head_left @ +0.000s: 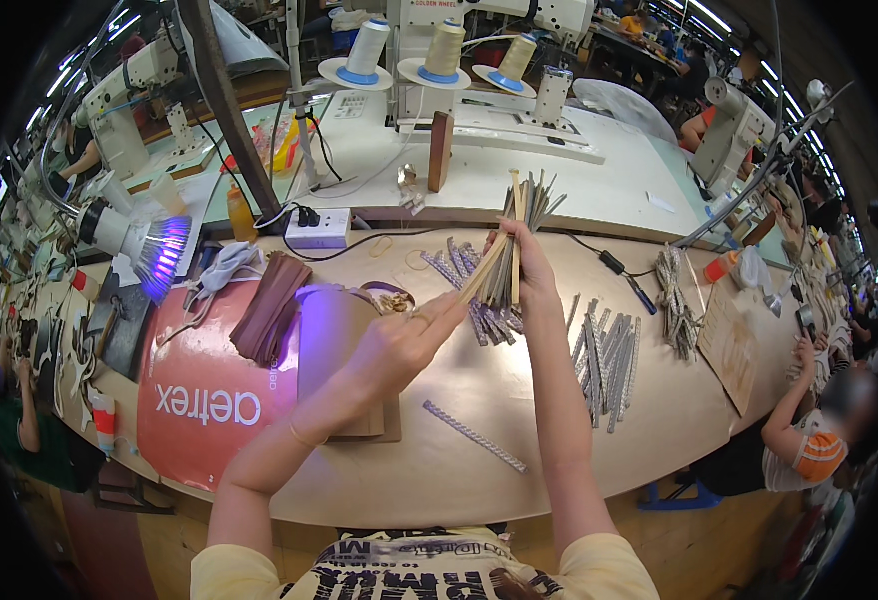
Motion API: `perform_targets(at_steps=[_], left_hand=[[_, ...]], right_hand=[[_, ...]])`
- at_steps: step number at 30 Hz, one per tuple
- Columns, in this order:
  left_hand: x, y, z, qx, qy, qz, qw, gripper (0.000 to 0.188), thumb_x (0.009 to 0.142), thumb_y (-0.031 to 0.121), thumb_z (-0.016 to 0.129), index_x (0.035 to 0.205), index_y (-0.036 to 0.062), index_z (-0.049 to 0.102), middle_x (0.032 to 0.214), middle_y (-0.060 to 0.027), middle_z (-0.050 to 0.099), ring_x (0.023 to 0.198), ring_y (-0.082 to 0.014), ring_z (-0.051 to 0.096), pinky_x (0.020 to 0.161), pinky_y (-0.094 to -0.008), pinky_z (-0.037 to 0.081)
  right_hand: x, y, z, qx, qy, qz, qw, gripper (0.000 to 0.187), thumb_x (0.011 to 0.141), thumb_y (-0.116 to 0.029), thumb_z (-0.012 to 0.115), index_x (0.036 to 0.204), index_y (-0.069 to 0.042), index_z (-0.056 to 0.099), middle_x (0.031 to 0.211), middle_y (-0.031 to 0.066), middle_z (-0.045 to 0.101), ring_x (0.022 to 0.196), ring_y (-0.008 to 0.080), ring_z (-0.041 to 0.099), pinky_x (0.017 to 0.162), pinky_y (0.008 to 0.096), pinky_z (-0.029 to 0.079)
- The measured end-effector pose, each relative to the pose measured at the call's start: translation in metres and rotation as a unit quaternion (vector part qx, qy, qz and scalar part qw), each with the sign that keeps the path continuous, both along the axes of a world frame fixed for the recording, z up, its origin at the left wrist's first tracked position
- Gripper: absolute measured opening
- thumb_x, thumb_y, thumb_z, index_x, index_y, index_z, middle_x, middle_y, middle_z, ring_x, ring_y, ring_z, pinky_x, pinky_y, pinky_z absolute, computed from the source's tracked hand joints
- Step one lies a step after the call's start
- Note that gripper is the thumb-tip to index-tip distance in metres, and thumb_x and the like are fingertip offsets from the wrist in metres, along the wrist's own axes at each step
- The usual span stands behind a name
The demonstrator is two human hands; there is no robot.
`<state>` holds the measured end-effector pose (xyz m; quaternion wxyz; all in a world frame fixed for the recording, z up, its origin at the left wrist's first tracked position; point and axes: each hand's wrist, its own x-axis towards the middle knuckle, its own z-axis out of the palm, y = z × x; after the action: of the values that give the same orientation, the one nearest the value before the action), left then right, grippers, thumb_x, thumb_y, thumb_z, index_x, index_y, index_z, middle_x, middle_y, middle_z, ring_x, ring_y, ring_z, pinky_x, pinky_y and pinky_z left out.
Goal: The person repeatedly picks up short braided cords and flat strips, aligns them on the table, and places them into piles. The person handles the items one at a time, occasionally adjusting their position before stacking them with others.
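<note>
My right hand (531,270) holds up a bundle of thin tan and grey strips (509,245) above the middle of the wooden table (659,430), fanned out at the top. My left hand (404,340) is raised beside it, fingers stretched toward the lower end of the bundle and touching one tan strip. Under the hands lies a pile of grey patterned strips (474,290). A row of similar strips (607,355) lies to the right, and a single strip (474,435) lies near the front edge.
A red mat (199,400) covers the table's left, with brown leather pieces (269,305) and a tan block (334,340). A violet lamp (159,245), a power strip (319,228) and thread cones (444,50) stand behind. Another person (799,440) sits at the right.
</note>
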<state>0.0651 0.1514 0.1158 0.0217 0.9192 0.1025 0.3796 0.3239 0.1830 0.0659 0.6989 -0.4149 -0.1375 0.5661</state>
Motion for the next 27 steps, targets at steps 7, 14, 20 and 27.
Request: perform_targets(at_steps=[7, 14, 20, 27], left_hand=[[-0.044, -0.055, 0.009, 0.006, -0.04, 0.105, 0.994, 0.036, 0.081, -0.002, 0.062, 0.117, -0.0049, 0.065, 0.115, -0.0209, 0.068, 0.081, -0.0252, 0.071, 0.063, -0.0309, 0.056], [-0.018, -0.047, -0.015, 0.023, 0.021, 0.279, 0.96, 0.029, 0.084, 0.003, 0.062, 0.112, -0.0026, 0.066, 0.1, -0.0162, 0.071, 0.071, -0.0212, 0.068, 0.06, -0.0285, 0.054], [0.024, -0.076, -0.065, -0.04, 0.247, 0.252, 0.935, 0.027, 0.086, 0.002, 0.057, 0.112, -0.0038, 0.061, 0.098, -0.019, 0.069, 0.076, -0.0259, 0.071, 0.06, -0.0316, 0.057], [0.058, -0.1, -0.08, -0.278, 0.249, 0.117, 0.92, 0.036, 0.085, 0.004, 0.064, 0.119, -0.0037, 0.058, 0.113, -0.0258, 0.063, 0.083, -0.0335, 0.07, 0.066, -0.0392, 0.058]], right_hand=[[0.055, -0.017, -0.001, -0.028, 0.029, -0.028, 0.999, 0.025, 0.091, -0.034, 0.064, 0.09, -0.009, 0.06, 0.076, 0.0017, 0.064, 0.07, 0.0151, 0.066, 0.07, 0.0394, 0.058], [0.048, -0.049, 0.014, 0.014, 0.013, 0.061, 0.998, 0.027, 0.093, -0.033, 0.062, 0.092, -0.006, 0.06, 0.079, 0.0015, 0.063, 0.068, 0.0147, 0.067, 0.069, 0.0378, 0.058], [0.034, -0.056, 0.023, 0.011, 0.011, 0.052, 0.999, 0.028, 0.094, -0.033, 0.06, 0.092, -0.005, 0.06, 0.079, 0.0046, 0.064, 0.068, 0.0166, 0.068, 0.069, 0.0395, 0.061], [0.017, -0.065, 0.025, -0.001, 0.05, 0.074, 0.996, 0.029, 0.096, -0.034, 0.058, 0.093, -0.005, 0.062, 0.084, 0.0078, 0.066, 0.075, 0.0192, 0.069, 0.074, 0.0446, 0.061]])
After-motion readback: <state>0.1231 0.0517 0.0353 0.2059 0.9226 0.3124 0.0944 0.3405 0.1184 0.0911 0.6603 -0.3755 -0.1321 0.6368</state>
